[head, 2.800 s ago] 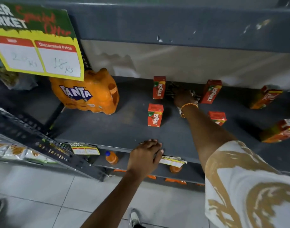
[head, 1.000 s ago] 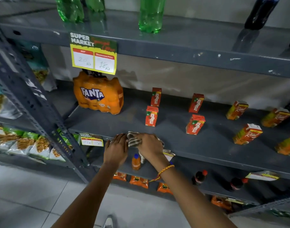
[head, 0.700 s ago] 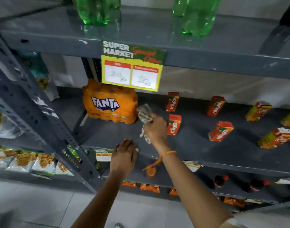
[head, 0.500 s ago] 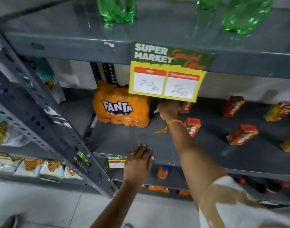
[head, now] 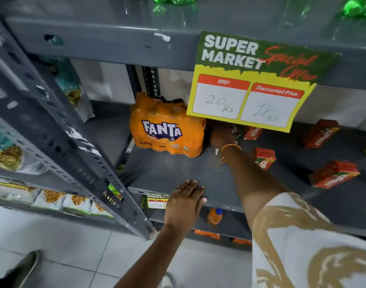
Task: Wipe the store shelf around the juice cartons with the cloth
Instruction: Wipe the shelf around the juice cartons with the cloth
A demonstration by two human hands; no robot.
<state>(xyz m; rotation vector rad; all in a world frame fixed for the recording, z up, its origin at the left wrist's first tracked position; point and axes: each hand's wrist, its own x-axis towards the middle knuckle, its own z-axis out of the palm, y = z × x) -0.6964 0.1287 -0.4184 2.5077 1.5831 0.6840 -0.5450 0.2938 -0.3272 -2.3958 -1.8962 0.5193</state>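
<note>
My right hand [head: 222, 136] reaches deep onto the grey shelf [head: 167, 173], pressed on a patterned cloth [head: 236, 130] between the Fanta pack and the rear-left juice carton [head: 251, 133]. Only scraps of the cloth show beside and under the hand. More red juice cartons stand to the right: one [head: 264, 157] just behind my forearm, one [head: 321, 133] at the back, one [head: 334, 173] lying nearer the front. My left hand [head: 185, 201] rests flat on the shelf's front edge, fingers spread, holding nothing.
An orange Fanta multipack [head: 167, 129] stands at the shelf's left end. A yellow-green price sign [head: 252, 82] hangs from the upper shelf and hides the back of the shelf. A slotted grey upright [head: 59, 129] slants at left. Small orange bottles [head: 214, 216] sit below.
My right hand with the cloth has moved from the shelf's front edge to the back, next to the Fanta pack. My head has come closer. The left hand stays on the front edge.
</note>
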